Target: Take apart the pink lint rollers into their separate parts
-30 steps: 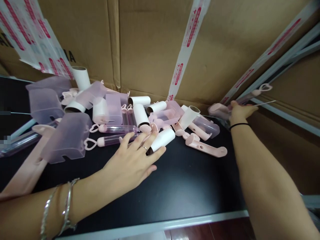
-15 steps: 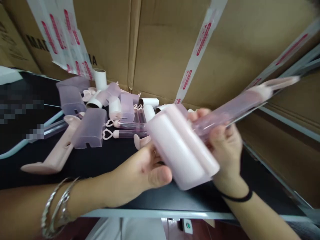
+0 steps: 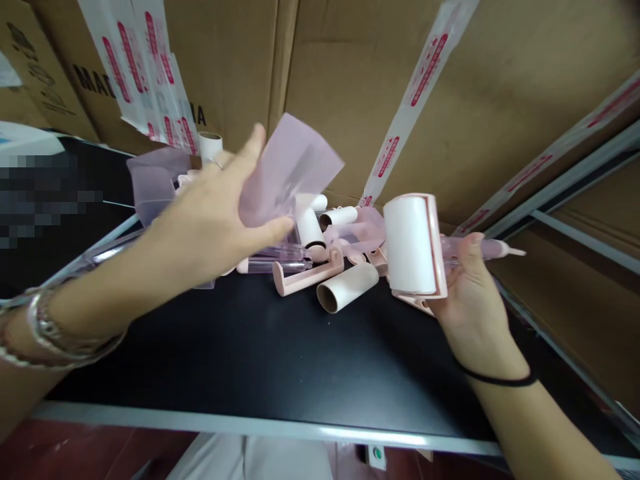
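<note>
My left hand (image 3: 225,193) is raised over the pile, its thumb and fingers around one end of a translucent purple lint roller cover (image 3: 295,167). The cover is tilted and its far end points up to the right. At the right, my right hand (image 3: 473,293) is closed around the purple handle of a lint roller (image 3: 413,247). Its white sheet roll sits uncovered in a pink frame. A loose white roll (image 3: 349,287) and a pink roller frame (image 3: 310,273) lie between the hands.
Purple covers (image 3: 157,180), white rolls and clear purple handles (image 3: 275,265) are heaped along the back of the black table (image 3: 280,360). Cardboard boxes (image 3: 345,80) stand behind. A metal edge (image 3: 240,425) runs along the front, with a metal bar (image 3: 585,247) at the right.
My left hand has moved up and left with the cover, which is now off the lint roller. My right hand has turned the roller upright at the right, its white roll bare.
</note>
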`<state>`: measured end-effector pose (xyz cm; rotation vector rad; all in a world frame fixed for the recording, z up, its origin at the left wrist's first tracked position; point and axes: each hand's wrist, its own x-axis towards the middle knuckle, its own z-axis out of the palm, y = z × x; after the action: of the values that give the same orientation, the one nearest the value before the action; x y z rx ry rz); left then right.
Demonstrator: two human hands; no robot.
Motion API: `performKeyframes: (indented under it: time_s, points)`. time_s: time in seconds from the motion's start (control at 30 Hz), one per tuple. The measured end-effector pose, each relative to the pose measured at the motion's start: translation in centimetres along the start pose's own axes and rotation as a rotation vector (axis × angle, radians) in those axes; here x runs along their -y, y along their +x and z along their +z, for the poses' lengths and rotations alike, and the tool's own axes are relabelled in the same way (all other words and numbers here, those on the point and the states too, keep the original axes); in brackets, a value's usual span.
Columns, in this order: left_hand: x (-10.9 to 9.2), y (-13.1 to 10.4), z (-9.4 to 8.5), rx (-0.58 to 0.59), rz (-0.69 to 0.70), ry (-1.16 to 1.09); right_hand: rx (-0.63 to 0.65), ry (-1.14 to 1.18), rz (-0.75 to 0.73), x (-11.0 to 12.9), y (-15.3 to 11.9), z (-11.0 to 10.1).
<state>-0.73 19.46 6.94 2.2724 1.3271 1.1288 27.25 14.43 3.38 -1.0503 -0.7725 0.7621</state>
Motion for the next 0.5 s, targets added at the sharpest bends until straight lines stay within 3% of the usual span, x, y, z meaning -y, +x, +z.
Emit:
performKeyframes:
  time_s: [0.07, 0.1, 0.17, 0.27, 0.4, 0.5]
  points:
    - [1.1, 0.9, -0.3, -0.071, 0.001, 0.373, 0.023, -0.035, 0.072, -0.9, 0.3, -0.2]
    - [1.7, 1.2, -0.1, -0.073, 0.01, 0.434, -0.002, -0.036, 0.099, -1.4, 0.3, -0.1]
    - [2.9, 1.4, 1.0, -0.036, 0.082, 0.353, -0.046, -0.012, 0.134, -2.1, -0.3, 0.5]
    - [3.7, 1.3, 2.6, -0.062, 0.201, 0.229, 0.037, 0.026, 0.196, -2.0, -1.4, 1.6]
    - [1.9, 0.0, 3.1, -0.077, 0.328, 0.278, 0.104, 0.043, 0.212, -1.3, -2.4, 2.0]
    - [-0.4, -2.0, 3.5, 0.062, 0.365, 0.08, 0.083, 0.069, 0.193, -1.4, -2.9, 1.9]
